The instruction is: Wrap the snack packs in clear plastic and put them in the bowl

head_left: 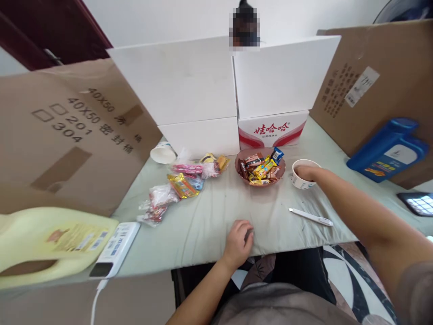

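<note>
My right hand [304, 172] reaches forward with its fingers inside a white paper cup [299, 181], which stands upright just right of a brown bowl [241, 159] filled with wrapped candies. What the fingers hold inside the cup is hidden. My left hand [238, 239] rests on the pale green cloth near the table's front edge, fingers curled, holding nothing visible. A white pen [310, 217] lies on the cloth between my two arms.
Several snack packets [182, 185] are scattered left of the bowl. A second paper cup [163, 152] lies tipped at the back left. White boxes [209, 85] and cardboard sheets wall the table. A yellow jug [43, 243], a white device [115, 248], a blue jug [389, 149] and a phone [417, 203] sit at the sides.
</note>
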The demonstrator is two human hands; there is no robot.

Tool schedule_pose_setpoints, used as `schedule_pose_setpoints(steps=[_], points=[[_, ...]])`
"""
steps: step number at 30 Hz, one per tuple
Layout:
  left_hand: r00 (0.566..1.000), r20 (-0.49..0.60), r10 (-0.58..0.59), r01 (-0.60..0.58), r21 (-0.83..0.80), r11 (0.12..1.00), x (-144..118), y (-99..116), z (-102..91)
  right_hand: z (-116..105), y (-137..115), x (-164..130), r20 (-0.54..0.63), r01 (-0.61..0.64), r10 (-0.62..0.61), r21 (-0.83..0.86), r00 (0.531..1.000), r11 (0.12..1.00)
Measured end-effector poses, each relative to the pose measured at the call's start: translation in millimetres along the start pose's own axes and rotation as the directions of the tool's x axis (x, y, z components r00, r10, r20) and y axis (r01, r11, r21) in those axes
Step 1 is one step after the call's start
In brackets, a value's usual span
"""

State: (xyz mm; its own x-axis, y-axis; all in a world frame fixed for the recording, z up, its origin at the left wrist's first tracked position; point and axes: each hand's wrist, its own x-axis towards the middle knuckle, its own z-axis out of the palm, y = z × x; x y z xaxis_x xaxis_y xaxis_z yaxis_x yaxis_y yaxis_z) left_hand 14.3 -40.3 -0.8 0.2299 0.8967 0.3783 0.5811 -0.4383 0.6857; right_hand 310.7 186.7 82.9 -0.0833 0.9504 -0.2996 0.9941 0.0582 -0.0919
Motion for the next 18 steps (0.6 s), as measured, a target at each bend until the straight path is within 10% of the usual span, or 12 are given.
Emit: schedule_pose_setpoints(steps=[5, 9, 13, 18], points=[[0.989, 0.147, 0.006, -0.004, -0.015, 1.0, -2, -4, -18.6, -22, 8, -15, 0.111, 0.054, -0.057, 0.028, 0.992, 0.998], [0.999, -0.036, 0.007, 0.002, 0.233, 0.972, 19, -35, -72.9, -27, 17, -38, -0.058, 0.059, -0.057, 0.024, 0.997, 0.998], [0.939, -0.34, -0.038, 0.229, 0.542, 0.808, 60, -75, -153.3, 2, 31, -68, -0.305, 0.055, -0.067, -0.046, 0.95, 0.997], [0.941, -0.193, -0.278, 0.335, 0.653, 0.679, 99, -102, -215.1, 52, 50, -87, -0.588, -0.006, -0.042, -0.08, 0.808, 0.997]])
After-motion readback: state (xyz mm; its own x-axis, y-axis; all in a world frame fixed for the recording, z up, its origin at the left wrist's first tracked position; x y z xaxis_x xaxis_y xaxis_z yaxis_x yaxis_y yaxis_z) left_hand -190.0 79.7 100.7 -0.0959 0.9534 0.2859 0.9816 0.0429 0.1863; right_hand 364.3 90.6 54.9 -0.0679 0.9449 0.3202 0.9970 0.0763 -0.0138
